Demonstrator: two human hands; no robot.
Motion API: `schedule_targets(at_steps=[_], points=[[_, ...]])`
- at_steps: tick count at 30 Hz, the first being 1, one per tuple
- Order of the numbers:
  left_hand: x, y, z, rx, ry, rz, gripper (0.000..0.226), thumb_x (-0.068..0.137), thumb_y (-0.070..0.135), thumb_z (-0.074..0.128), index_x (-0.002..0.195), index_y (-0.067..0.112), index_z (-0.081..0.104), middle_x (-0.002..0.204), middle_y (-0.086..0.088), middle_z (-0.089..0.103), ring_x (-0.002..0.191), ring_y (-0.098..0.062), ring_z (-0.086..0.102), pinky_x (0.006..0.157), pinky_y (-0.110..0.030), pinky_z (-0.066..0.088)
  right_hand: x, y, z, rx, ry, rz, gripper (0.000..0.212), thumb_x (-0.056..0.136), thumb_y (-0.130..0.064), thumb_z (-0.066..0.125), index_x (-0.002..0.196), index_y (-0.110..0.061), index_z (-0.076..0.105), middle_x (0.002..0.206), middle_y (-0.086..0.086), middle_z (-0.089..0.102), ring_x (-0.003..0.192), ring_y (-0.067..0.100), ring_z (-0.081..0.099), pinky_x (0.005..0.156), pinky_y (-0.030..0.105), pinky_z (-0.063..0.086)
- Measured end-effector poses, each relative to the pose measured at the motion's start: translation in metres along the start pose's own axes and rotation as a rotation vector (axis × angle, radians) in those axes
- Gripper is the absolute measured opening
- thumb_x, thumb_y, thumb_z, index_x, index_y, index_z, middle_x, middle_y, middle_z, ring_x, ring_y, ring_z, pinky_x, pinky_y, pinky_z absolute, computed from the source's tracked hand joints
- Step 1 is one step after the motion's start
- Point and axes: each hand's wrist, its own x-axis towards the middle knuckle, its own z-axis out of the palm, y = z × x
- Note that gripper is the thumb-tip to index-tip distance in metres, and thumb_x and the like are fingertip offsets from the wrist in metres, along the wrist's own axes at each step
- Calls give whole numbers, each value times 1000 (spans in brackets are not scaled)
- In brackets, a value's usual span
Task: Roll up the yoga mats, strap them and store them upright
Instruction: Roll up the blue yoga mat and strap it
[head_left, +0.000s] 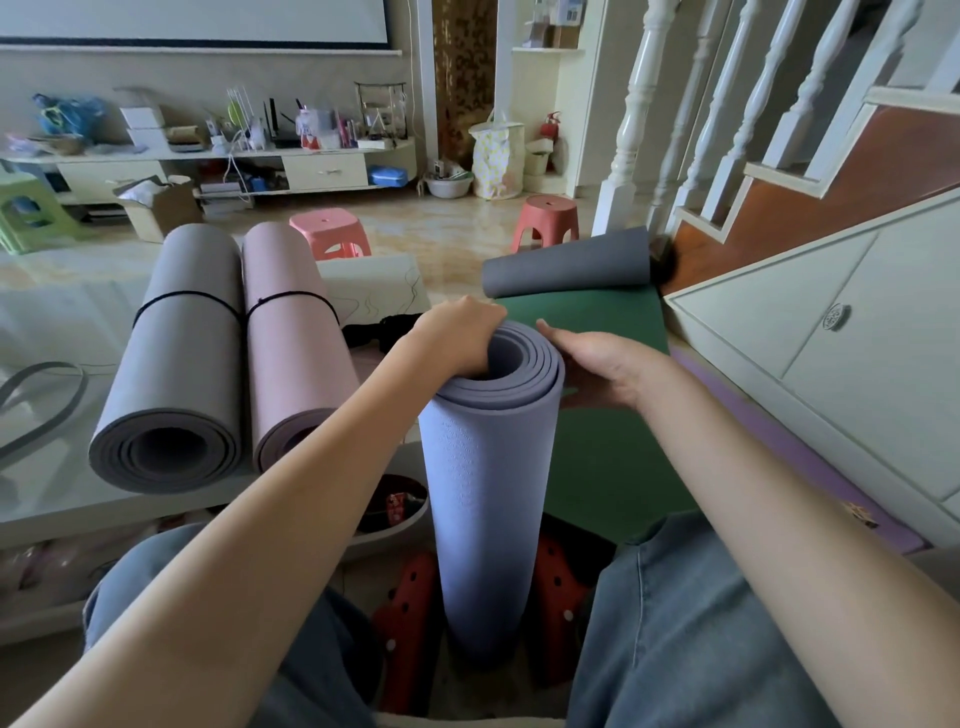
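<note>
Mat roll (488, 499) stands between your knees at the middle of the frame so it stays tight. Your left hand (457, 338) grips its top edge, and your right hand (597, 369) lies flat and open against its side, keeping it upright.

Single head-worn wide-angle view, looking forward and steeply down from just above the left hand (457, 332) and right hand (602, 364), close in; the living-room floor (447, 244) recedes beyond them.

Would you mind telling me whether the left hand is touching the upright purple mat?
Touching: the head view shows the left hand gripping the purple mat at its top rim.
</note>
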Motion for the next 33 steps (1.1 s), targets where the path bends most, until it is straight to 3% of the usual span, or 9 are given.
schedule_targets(at_steps=[4, 11, 17, 20, 22, 25, 27, 31, 33], points=[[7, 1, 6, 38, 16, 26, 11, 86, 21, 57, 93, 16, 49, 101, -7, 61, 93, -31, 58, 69, -35, 41, -11, -12, -5, -123, 110, -105, 29, 90, -35, 65, 80, -8, 64, 60, 4, 67, 57, 17, 65, 60, 32, 56], [17, 7, 7, -3, -6, 54, 13, 84, 23, 58, 96, 20, 53, 96, -2, 62, 90, -28, 59, 67, -34, 43, -6, -23, -8, -400, 254, -172, 27, 95, -13, 53, 73, 1, 60, 65, 15, 65, 50, 24, 65, 54, 36, 59], [6, 4, 5, -40, 25, 63, 46, 81, 17, 63, 125, 19, 51, 113, -8, 64, 103, -33, 59, 69, -33, 38, 0, -28, -3, -557, 239, -337, 24, 92, -4, 54, 82, 15, 64, 64, 15, 59, 42, 15, 57, 42, 21, 46], [5, 1, 4, -16, -10, 25, 21, 82, 22, 60, 102, 17, 56, 101, -6, 63, 95, -30, 60, 69, -34, 43, 0, -29, 0, -543, 178, -372, 37, 96, -18, 55, 78, 14, 59, 64, 14, 52, 49, 16, 51, 46, 20, 44], [7, 4, 5, 10, -24, 13, 14, 85, 22, 59, 96, 15, 53, 103, -7, 61, 97, -29, 60, 71, -35, 43, -1, -30, 2, -519, 189, -344, 50, 98, -41, 52, 71, 1, 58, 63, 11, 53, 55, 15, 48, 52, 24, 41], [13, 13, 11, 44, -32, 7, 36, 89, 20, 56, 124, 12, 53, 120, -11, 59, 110, -30, 57, 83, -37, 47, -2, -34, 6, -530, 160, -236, 61, 91, -64, 45, 105, -10, 68, 98, 7, 71, 82, 16, 66, 71, 29, 51], [15, 15, 10, 42, -105, 23, 41, 89, 22, 54, 129, 9, 53, 123, -13, 58, 109, -29, 58, 86, -36, 48, 1, -37, 7, -578, 79, -188, 59, 89, -68, 42, 111, -18, 65, 105, 1, 70, 93, 17, 67, 79, 35, 56], [13, 5, -6, -76, -287, 85, 24, 82, 29, 66, 99, 12, 63, 98, -8, 65, 88, -24, 59, 81, -36, 53, 16, -44, -1, -615, -129, -74, 53, 90, -69, 33, 105, -28, 64, 101, -2, 66, 91, 17, 63, 74, 36, 54], [15, 0, -9, -132, -339, 87, 29, 79, 31, 71, 98, 12, 59, 99, -6, 63, 89, -23, 60, 83, -37, 53, 36, -45, -4, -585, -214, -4, 57, 93, -65, 31, 105, -20, 64, 89, 0, 69, 69, 9, 65, 57, 26, 52]])
